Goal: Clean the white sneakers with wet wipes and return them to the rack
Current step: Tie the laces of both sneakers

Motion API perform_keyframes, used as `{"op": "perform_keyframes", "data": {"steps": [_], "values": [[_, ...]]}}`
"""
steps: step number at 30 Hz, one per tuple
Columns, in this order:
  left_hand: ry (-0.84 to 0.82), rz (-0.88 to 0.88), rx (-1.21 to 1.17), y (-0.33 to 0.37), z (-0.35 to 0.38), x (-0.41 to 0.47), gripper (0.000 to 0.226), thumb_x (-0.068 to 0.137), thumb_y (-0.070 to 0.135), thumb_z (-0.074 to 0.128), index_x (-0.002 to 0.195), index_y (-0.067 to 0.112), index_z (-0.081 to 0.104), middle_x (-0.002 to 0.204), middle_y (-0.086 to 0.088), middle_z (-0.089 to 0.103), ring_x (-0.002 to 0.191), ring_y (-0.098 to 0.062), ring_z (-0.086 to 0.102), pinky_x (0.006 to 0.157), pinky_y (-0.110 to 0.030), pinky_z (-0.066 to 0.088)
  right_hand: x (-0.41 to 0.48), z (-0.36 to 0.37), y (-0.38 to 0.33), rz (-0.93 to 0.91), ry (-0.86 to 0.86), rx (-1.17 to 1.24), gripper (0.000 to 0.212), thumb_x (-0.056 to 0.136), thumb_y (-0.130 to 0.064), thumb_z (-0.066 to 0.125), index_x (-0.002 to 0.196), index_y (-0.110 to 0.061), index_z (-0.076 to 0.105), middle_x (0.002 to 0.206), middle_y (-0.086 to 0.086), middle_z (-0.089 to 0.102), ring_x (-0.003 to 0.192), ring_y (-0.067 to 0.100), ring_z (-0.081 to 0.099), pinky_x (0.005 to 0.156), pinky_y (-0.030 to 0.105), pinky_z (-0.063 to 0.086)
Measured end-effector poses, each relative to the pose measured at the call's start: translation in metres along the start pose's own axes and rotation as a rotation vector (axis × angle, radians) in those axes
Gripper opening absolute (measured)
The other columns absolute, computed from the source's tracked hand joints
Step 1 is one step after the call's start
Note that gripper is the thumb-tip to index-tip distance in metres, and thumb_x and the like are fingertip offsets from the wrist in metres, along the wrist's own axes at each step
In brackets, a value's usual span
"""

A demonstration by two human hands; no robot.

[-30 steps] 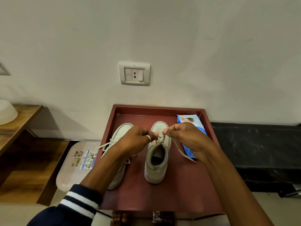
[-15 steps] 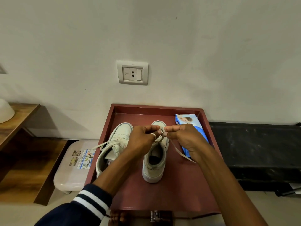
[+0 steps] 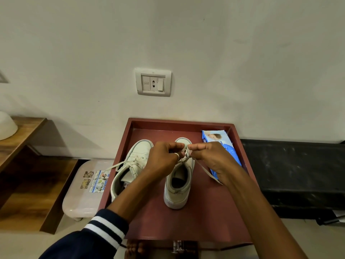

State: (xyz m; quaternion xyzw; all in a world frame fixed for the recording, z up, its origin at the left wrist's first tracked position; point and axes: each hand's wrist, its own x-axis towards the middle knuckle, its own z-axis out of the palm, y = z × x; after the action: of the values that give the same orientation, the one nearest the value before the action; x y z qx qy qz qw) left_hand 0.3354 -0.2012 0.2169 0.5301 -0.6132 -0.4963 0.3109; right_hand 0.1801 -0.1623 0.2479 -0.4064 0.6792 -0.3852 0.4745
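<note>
Pinching lace point(image 3: 185, 157) with both grips: your left grip point(image 3: 162, 159) and right grip point(image 3: 211, 156) curled, thumb-to-finger, nearly touching. Sneaker point(image 3: 177, 193) directly beneath them on red tabletop point(image 3: 196, 225); second sneaker point(image 3: 130, 165) left of left grip; wipes pack point(image 3: 226, 147) behind right grip.

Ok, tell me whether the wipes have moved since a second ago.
No. The wipes lie in the tray's right rear corner, just as before, close to its right wall.

Matt red tray point(image 3: 205, 217), glossy plastic wipes pack point(image 3: 226, 146), wood shelf point(image 3: 28, 131), cloth laces point(image 3: 204, 170).
</note>
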Motion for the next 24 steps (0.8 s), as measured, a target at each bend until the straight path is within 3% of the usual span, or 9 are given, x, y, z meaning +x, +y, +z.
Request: {"op": "perform_keyframes", "data": {"steps": [5,8,13,17,24], "values": [[0.024,0.034,0.033,-0.0009,0.0010,-0.0004,0.026,0.089,0.016,0.077,0.115,0.016,0.076,0.093,0.000,0.079,0.061,0.006,0.065,0.063,-0.009,0.050,0.0009,0.0001,0.0031,0.003,0.009,0.064,0.022,0.086,-0.005,0.070,0.107,-0.009,0.072,0.099,0.008,0.074,0.096,0.015,0.070,0.069,0.009,0.052],[0.025,0.017,0.016,-0.0028,0.0017,0.0015,0.024,0.090,0.014,0.075,0.114,0.017,0.076,0.090,0.001,0.079,0.068,0.001,0.068,0.072,-0.018,0.055,0.0012,0.0004,0.0021,0.008,0.005,0.050,0.022,0.086,-0.002,0.066,0.106,-0.011,0.073,0.097,0.007,0.074,0.092,0.013,0.068,0.067,0.008,0.051],[0.020,-0.021,-0.062,-0.0049,-0.0020,0.0052,0.025,0.089,0.007,0.074,0.112,0.016,0.077,0.088,-0.002,0.079,0.069,-0.005,0.068,0.068,-0.022,0.052,0.0025,0.0053,0.0041,-0.022,-0.018,0.064,0.028,0.085,0.002,0.064,0.107,-0.014,0.073,0.098,0.009,0.075,0.096,0.020,0.071,0.088,0.024,0.055],[-0.015,-0.053,-0.141,-0.0057,-0.0042,0.0051,0.025,0.090,0.001,0.070,0.113,0.009,0.075,0.091,-0.010,0.079,0.074,-0.013,0.069,0.069,-0.024,0.052,0.0038,0.0092,0.0058,-0.056,-0.015,0.065,0.028,0.086,0.000,0.067,0.111,-0.012,0.071,0.095,0.006,0.076,0.091,0.017,0.073,0.080,0.019,0.057],[-0.038,-0.071,-0.180,-0.0033,-0.0059,0.0043,0.028,0.091,-0.005,0.064,0.116,0.005,0.072,0.096,-0.015,0.078,0.065,-0.005,0.066,0.058,-0.015,0.050,0.0089,0.0095,0.0088,-0.065,0.015,0.073,0.028,0.081,-0.003,0.075,0.108,-0.007,0.072,0.086,0.009,0.076,0.083,0.019,0.074,0.079,0.024,0.058]]}}
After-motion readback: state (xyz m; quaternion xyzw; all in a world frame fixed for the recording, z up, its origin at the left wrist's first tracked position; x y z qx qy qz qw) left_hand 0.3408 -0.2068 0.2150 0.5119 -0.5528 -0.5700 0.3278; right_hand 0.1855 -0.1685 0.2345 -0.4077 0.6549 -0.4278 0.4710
